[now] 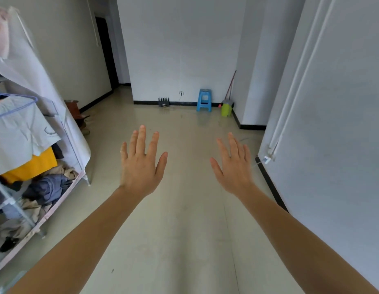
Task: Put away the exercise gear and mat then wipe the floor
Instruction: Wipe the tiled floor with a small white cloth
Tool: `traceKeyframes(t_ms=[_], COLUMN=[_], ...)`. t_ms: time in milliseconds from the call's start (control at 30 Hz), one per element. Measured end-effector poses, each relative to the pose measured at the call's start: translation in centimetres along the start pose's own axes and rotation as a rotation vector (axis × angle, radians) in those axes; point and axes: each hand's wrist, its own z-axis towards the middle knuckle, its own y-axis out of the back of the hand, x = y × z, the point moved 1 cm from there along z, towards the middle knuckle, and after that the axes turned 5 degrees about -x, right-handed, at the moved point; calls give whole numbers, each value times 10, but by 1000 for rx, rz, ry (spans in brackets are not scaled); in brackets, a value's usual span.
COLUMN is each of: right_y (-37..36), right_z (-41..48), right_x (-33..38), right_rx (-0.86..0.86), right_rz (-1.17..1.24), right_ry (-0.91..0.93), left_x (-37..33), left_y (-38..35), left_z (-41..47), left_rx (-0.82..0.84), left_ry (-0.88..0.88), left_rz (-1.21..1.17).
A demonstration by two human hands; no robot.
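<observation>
- The floor (pixel 184 230), pale and glossy, runs from the near edge of the view to the far wall and lies under both outstretched arms. It is the only task item in view.
- A white wall (pixel 333 102) with vertical pipes closes the right side.
- A clothes rack (pixel 35 66) with a translucent cover stands at the left edge. Garments hang on it and lie heaped on its lower shelf.
- The left hand (pixel 139 166) is held out over the floor, back up, fingers straight and spread wide, holding nothing.
- The right hand (pixel 235 168) is held out likewise, well apart from the left hand, fingers straight and slightly spread, holding nothing.
- A blue stool (pixel 204 100) stands against the far wall.
- A green bucket (pixel 226 108) stands in the corner, just beside the stool.
- A red-handled stick (pixel 231 85) leans in that corner above the bucket.
- A small black object (pixel 164 102) sits at the far baseboard; it is too small to identify.
</observation>
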Motion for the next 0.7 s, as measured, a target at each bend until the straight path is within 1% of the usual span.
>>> traceKeyframes(t_ms=[133, 300, 400, 500, 567, 633, 700], right_y=[-40, -116, -180, -242, -280, -310, -341], right_z=[80, 180, 246, 320, 377, 431, 491], right_x=[-7, -37, -61, -83, -96, -102, -105], right_rx=[-17, -33, -46, -36, -11, 14, 34], right_rz=[-32, -42, -50, -35, -12, -14, 3], right_ry=[-12, -68, -98, -127, -130, -131, -146], left_x=[26, 47, 58, 65, 72, 82, 99], left_y=[-56, -157, -233, -301, -340, -370, -399], left_z=[93, 198, 264, 340, 393, 440, 492], left_rx=[-7, 30, 36, 71, 91, 79, 76], left_ry=[-58, -113, -145, -139, -138, -155, -136], left_rz=[-12, -4, 8, 21, 26, 49, 39])
